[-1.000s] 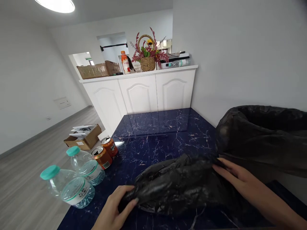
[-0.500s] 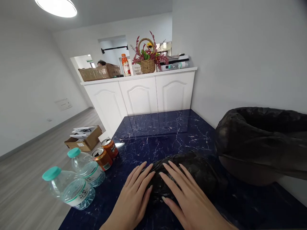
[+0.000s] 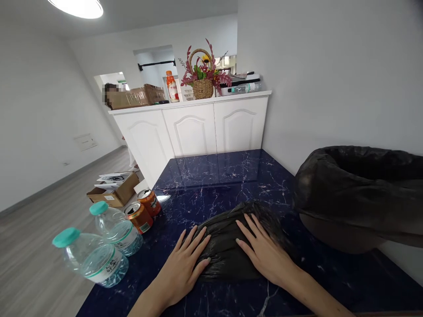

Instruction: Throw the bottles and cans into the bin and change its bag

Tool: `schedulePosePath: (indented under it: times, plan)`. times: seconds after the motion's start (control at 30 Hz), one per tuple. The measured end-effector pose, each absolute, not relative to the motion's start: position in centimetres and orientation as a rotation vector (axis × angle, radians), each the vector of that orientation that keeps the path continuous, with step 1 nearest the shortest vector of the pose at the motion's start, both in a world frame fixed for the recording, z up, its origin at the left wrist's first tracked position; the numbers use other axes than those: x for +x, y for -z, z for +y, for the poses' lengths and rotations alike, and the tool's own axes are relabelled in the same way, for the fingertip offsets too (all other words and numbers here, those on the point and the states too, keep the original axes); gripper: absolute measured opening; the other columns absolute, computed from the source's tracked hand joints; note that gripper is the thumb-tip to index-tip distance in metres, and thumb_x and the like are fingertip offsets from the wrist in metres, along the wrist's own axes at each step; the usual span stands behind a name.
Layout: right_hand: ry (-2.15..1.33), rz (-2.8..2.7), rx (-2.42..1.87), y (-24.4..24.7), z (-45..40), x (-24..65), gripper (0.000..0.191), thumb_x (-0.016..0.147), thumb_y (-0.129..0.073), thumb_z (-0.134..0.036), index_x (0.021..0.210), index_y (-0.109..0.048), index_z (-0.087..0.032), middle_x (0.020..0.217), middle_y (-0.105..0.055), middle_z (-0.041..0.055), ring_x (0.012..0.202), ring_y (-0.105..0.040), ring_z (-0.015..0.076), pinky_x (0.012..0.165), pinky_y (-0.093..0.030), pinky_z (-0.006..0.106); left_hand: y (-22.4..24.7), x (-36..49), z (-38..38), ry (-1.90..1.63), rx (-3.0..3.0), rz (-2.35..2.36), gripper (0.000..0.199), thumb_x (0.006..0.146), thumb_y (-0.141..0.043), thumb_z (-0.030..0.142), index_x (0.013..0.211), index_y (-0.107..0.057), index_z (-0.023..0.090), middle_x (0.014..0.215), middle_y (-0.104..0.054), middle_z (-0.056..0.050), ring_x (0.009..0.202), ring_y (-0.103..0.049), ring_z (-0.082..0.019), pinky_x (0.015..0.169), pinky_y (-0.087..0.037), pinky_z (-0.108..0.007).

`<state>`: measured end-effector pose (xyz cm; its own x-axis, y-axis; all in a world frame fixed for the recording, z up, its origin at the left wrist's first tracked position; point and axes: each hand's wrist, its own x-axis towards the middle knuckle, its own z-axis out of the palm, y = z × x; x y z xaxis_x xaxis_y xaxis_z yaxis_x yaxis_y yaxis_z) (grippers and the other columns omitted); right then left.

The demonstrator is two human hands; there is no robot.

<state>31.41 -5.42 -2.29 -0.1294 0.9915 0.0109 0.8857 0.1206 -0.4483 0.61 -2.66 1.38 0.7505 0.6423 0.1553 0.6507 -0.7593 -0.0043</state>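
Observation:
A crumpled black plastic bag (image 3: 228, 248) lies on the dark blue marbled tabletop (image 3: 211, 180). On its left side rests my left hand (image 3: 183, 266), palm down with the fingers spread. My right hand (image 3: 261, 248) lies flat on the bag's right part, fingers apart. Neither hand grips anything. Left of my hands, two clear bottles with teal caps, one nearer (image 3: 95, 259) and one farther (image 3: 117, 229), stand by the table's left edge. Just beyond them are two orange cans (image 3: 139, 218) (image 3: 150, 202).
At the right stands a bin (image 3: 343, 233) lined with a black bag. Behind the table, a white cabinet (image 3: 191, 127) carries a flower basket (image 3: 202, 88), an orange-capped bottle (image 3: 172, 88) and a carton (image 3: 132, 97). An open cardboard box (image 3: 124, 189) is on the floor. A person is partly visible behind the carton.
My hands have moved apart, the right one shifting to the right and farther forward. More of the black bag shows between them, spread flatter. The person in the background has moved left.

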Motion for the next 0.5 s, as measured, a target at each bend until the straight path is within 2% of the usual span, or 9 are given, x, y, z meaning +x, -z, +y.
schedulePosePath:
  times: [0.17, 0.27, 0.43, 0.5]
  plan:
    - [-0.413, -2.102, -1.792, 2.7, -5.1, 34.7, 0.069, 0.111, -0.026, -0.067, 0.171, -0.026, -0.034, 0.181, -0.016, 0.0027, 0.167, -0.013, 0.0291, 0.132, -0.025, 0.059, -2.1, -1.2, -3.0, 0.175, -2.906, -1.074, 0.071, 0.112, -0.048, 0.039, 0.172, -0.01, 0.034, 0.176, -0.03, -0.003, 0.164, -0.028, -0.029, 0.129, -0.038, -0.057]
    - [-0.437, -2.111, -1.762, 2.6, -4.9, 35.9, 0.067, 0.111, -0.028, -0.065, 0.171, -0.028, -0.034, 0.181, -0.017, 0.0026, 0.167, -0.016, 0.027, 0.133, -0.025, 0.056, -2.6, -2.6, -3.8, 0.24, -2.953, -1.028, 0.08, 0.108, -0.057, 0.043, 0.173, -0.011, 0.033, 0.173, -0.036, -0.005, 0.162, -0.032, -0.031, 0.127, -0.041, -0.055]
    - [-0.437, -2.125, -1.716, 2.4, -4.9, 36.4, 0.065, 0.112, -0.029, -0.062, 0.171, -0.03, -0.032, 0.179, -0.022, 0.0035, 0.166, -0.02, 0.0274, 0.132, -0.028, 0.056, -2.8, -4.6, -6.1, 0.325, -2.971, -0.971, 0.114, 0.087, -0.074, 0.072, 0.174, -0.015, 0.027, 0.168, -0.045, -0.01, 0.156, -0.043, -0.037, 0.119, -0.052, -0.053]
    - [-0.358, -2.112, -1.707, 2.1, -5.6, 35.9, 0.065, 0.112, -0.033, -0.059, 0.169, -0.035, -0.028, 0.177, -0.029, 0.0064, 0.164, -0.025, 0.03, 0.132, -0.029, 0.058, -2.4, -5.0, -7.1, 0.368, -2.928, -0.934, 0.111, 0.085, -0.076, 0.07, 0.173, -0.023, 0.027, 0.164, -0.052, -0.009, 0.152, -0.049, -0.037, 0.114, -0.057, -0.05]
